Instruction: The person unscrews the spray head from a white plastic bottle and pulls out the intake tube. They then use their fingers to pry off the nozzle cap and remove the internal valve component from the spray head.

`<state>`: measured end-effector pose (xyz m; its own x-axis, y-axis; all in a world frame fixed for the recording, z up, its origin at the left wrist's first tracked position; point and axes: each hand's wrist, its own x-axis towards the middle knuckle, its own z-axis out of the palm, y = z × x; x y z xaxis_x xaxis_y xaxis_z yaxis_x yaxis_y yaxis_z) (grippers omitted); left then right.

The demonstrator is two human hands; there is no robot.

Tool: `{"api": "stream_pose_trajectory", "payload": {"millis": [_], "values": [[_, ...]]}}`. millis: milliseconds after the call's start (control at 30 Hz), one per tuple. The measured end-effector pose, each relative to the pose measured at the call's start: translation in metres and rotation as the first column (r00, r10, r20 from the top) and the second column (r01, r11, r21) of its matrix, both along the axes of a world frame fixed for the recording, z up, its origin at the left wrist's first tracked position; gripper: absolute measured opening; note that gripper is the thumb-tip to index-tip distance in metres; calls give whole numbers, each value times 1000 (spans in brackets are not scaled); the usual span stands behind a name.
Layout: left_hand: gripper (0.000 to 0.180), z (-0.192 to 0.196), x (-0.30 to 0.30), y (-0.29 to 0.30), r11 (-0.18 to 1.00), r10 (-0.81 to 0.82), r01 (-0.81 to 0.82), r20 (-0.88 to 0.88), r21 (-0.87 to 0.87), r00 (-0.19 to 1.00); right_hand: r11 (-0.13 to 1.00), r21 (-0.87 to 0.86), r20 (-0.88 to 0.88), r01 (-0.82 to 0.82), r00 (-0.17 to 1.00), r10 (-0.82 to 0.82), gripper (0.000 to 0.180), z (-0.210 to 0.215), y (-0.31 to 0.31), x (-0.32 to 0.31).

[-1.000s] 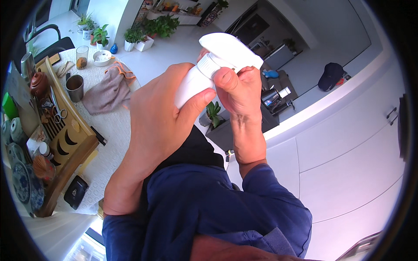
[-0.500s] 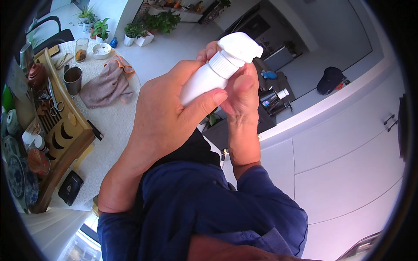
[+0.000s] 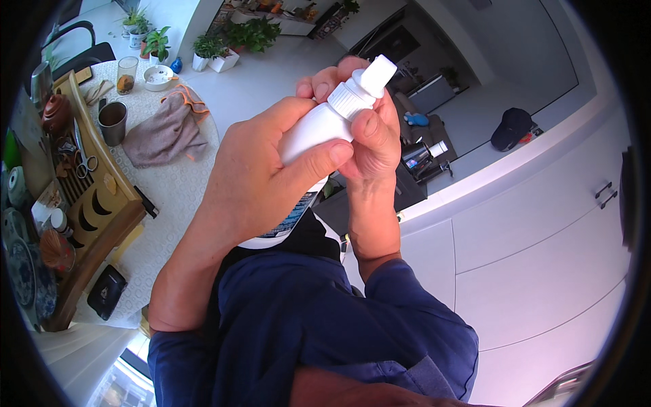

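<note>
A white plastic bottle is held up close to the camera, tilted with its ribbed cap pointing up and right. The left hand wraps firmly round its body; the right hand pinches the cap between thumb and fingers. The bottle's label and lower end are mostly hidden behind the left palm. Below and left lies a round table, its rim close to the left forearm, carrying a wooden tray, a grey cloth and a dark cup. White cabinets fill the right side.
</note>
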<state>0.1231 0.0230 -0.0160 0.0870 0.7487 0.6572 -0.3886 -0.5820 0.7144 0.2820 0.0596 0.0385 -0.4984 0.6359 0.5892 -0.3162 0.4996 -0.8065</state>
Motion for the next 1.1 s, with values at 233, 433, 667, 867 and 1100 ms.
{"api": "stream_pose_trajectory", "payload": {"millis": [233,433,667,867,1100], "values": [[37,4,-8,1,996,-73,69,-61,-64,995,978,-150,-91,-141,988,129,84,4,3,-4],[36,3,-6,0,996,-73,73,0,-60,997,999,-41,-10,-4,1000,4,71,4,0,-1],[36,3,-7,-1,996,-72,69,-54,-58,996,996,-37,-80,-76,994,73,72,-2,3,2],[34,3,-9,-1,996,-73,70,-63,-51,995,976,-127,-141,-175,978,157,75,-1,-1,-5],[34,3,-9,-1,992,-115,113,-35,-60,993,982,-181,-112,-48,993,27,83,1,-8,-9]]}}
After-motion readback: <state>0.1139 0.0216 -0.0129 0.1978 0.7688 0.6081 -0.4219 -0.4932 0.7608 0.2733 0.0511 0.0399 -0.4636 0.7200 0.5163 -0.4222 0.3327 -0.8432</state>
